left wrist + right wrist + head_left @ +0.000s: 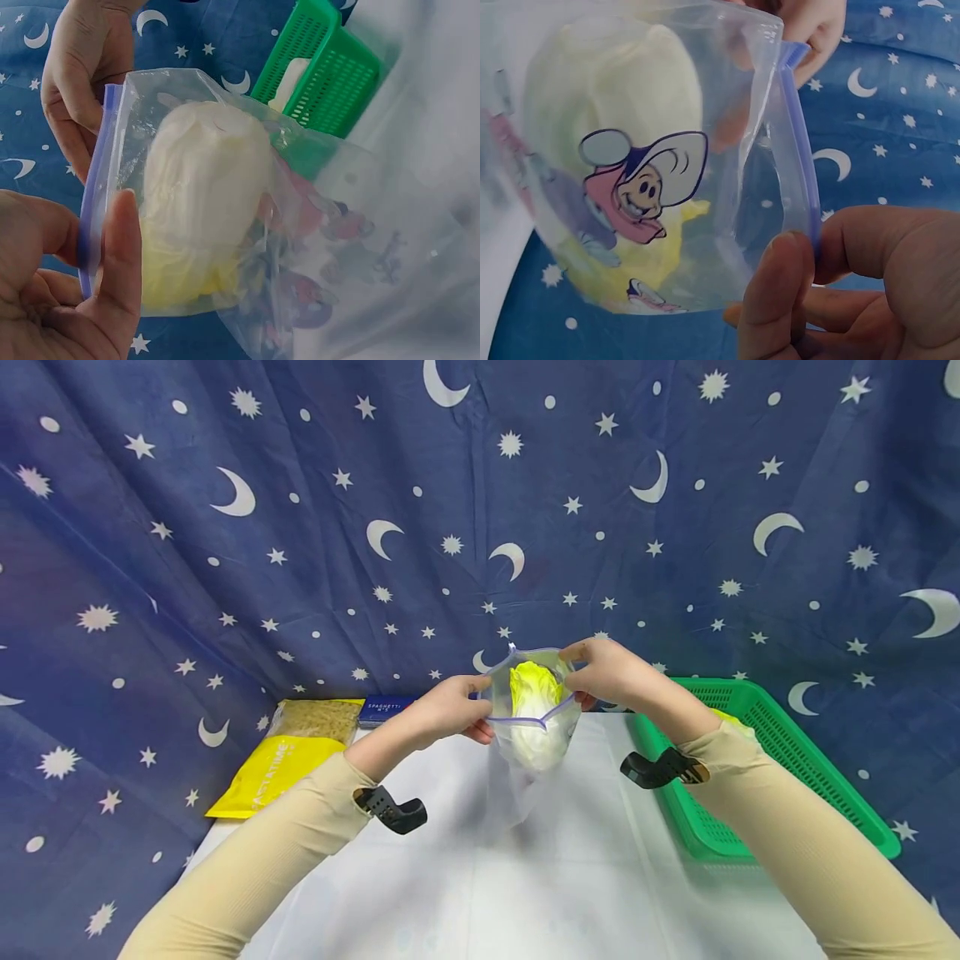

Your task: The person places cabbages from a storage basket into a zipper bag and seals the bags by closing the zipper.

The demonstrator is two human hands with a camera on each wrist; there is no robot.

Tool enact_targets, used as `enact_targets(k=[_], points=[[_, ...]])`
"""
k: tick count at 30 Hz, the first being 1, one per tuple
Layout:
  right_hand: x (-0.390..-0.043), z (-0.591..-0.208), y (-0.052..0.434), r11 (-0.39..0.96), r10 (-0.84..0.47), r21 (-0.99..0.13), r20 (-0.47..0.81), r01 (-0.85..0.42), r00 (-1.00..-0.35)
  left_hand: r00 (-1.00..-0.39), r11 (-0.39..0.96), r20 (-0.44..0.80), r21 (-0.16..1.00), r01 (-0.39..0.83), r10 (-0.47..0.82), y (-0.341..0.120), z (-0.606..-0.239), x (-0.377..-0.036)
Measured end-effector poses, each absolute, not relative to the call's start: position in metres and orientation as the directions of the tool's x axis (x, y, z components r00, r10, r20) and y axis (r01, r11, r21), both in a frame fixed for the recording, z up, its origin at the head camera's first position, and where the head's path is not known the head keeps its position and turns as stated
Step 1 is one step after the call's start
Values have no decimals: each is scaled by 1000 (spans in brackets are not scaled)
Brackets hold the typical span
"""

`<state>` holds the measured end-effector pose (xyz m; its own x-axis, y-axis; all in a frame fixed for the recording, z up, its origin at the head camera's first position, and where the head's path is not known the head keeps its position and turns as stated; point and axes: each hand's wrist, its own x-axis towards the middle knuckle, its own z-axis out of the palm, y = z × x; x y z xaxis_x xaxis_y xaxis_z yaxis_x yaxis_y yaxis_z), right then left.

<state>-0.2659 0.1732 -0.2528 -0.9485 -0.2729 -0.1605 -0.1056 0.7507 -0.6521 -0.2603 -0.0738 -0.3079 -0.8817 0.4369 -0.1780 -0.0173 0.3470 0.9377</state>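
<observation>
A clear zip bag (517, 743) with a purple zip edge hangs between my two hands, its mouth spread apart. Inside it stands a napa cabbage (534, 693), yellow leaves toward the mouth in the head view and white below. My left hand (453, 706) pinches the left side of the rim between thumb and fingers. On the opposite side my right hand (607, 670) pinches the rim the same way. The right wrist view shows a printed cartoon figure (641, 187) on the bag's wall. The bag's lower end trails down over the white tabletop.
A green plastic basket (810, 752) stands at the right, partly behind my right forearm, with something yellow and white in it. At the back left lie a yellow pasta bag (300, 768) and a blue spaghetti box (382, 710). A star-patterned curtain (480, 510) hangs behind the table.
</observation>
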Motion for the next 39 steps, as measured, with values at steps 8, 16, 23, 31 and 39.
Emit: enact_targets(k=[8, 16, 23, 31, 39], points=[[-271, -242, 172, 759, -261, -642, -144, -111, -955, -870, 309, -183, 950, -37, 457, -70, -308, -263], [-274, -251, 175, 771, -269, -631, -193, -91, -944, -884, 342, -135, 939, 30, 448, -69, -302, -263], [-273, -262, 176, 744, -281, -664, -205, -77, -938, -870, 380, -55, 912, 157, 491, -69, -302, -259], [-271, -267, 177, 703, -296, -708, -198, -73, -934, -883, 401, -55, 903, 155, 466, -72, -304, -261], [-270, -256, 175, 681, -270, -728, -153, -76, -951, -890, 333, -161, 943, -10, 427, -71, -308, -265]])
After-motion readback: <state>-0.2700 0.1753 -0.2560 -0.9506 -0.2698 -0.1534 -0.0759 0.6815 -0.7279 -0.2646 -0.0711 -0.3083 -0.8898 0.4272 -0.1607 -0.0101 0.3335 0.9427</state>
